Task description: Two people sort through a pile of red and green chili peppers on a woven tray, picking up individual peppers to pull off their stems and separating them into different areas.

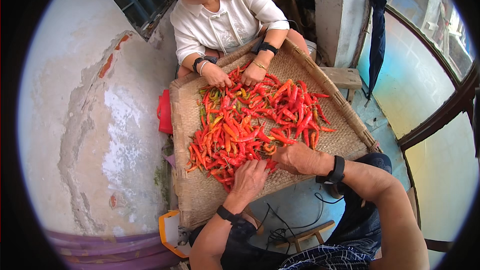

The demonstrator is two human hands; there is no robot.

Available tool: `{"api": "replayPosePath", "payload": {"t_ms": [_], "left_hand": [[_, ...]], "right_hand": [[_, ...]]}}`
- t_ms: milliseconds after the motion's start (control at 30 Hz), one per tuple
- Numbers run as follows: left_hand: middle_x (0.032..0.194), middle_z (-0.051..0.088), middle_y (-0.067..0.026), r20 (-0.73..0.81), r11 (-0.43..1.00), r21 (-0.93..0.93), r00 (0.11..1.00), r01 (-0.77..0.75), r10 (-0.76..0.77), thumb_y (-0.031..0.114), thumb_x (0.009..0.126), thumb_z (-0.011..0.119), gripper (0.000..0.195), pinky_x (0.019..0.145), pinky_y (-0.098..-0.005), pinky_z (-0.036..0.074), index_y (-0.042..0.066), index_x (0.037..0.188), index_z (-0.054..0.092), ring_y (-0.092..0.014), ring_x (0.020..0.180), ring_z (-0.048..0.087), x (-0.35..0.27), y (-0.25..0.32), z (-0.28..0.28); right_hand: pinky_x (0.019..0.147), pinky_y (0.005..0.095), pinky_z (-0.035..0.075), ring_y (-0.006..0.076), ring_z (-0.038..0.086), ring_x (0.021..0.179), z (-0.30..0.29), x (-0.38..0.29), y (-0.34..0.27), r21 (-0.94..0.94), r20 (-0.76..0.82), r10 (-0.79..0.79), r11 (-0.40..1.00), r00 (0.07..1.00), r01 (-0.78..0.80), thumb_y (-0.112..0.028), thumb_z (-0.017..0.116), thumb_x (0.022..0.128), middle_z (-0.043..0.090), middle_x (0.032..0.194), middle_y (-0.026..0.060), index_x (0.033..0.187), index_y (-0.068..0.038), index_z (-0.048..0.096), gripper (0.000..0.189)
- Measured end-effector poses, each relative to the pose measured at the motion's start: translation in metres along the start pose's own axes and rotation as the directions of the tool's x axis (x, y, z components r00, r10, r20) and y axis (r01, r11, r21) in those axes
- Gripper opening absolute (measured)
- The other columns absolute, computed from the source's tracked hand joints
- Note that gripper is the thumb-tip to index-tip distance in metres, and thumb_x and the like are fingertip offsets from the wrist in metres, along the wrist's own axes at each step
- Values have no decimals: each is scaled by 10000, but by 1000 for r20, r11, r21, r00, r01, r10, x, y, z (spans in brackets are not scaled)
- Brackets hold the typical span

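Red chili peppers (240, 131), with a few orange, yellow and green ones among them, lie heaped on a woven bamboo tray (195, 198) with a raised rim. At the heap's near edge, my left hand (250, 178) rests palm down on peppers, its fingertips partly hidden. Just right of it, my right hand (300, 158) has its fingers curled down over the peppers. Whether either hand grips a pepper is hidden from this angle. Both my wrists wear black bands.
Across the tray a person in a white shirt (232, 18) has both hands in the far peppers. A peeling wall (90, 138) stands at left. On the right are a wooden bench (341, 78), a folded dark umbrella (376, 33) and glazed panels. Black cables (279, 234) lie on the floor below.
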State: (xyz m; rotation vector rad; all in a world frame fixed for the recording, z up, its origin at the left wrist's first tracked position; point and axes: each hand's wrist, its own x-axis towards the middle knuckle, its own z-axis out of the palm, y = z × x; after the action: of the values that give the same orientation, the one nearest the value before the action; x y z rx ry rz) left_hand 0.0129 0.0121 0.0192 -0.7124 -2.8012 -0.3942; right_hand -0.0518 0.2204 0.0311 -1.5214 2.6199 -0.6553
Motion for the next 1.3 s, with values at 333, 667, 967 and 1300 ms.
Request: {"api": "replayPosePath", "payload": {"t_ms": [333,667,967,1300], "left_hand": [[851,604,-155,32,985,-129,993,115,-112,39,781,633,242,705,-427,519,18,1017,587,-334,824,614,-3,-3,2],[898,616,-163,23,902,-399,985,164,-169,-22,803,616,216,676,-394,512,11,1014,585,-336,805,641,4,5,-8],[910,621,-168,-9,870,-475,988,134,-157,8,858,584,205,671,-392,518,24,1061,569,-334,787,642,3,9,-15],[883,616,-159,-6,891,-404,974,206,-228,34,869,570,160,706,-406,503,9,1026,581,-342,804,626,0,0,-12]], "right_hand": [[715,425,493,358,613,821,-60,-12,42,152,-298,358,933,885,-326,-165,661,824,607,851,184,1065,-36,592,282],[797,395,494,303,568,936,3,-4,4,-24,-153,-78,997,985,75,-184,683,778,544,957,135,1105,-44,584,368],[608,436,533,354,649,765,26,6,6,15,18,8,1000,1000,-9,-137,635,814,590,892,158,1003,-31,577,225],[646,399,499,317,633,721,-17,14,36,369,-233,169,927,958,-74,-159,619,888,619,791,178,1047,8,589,233]]}}
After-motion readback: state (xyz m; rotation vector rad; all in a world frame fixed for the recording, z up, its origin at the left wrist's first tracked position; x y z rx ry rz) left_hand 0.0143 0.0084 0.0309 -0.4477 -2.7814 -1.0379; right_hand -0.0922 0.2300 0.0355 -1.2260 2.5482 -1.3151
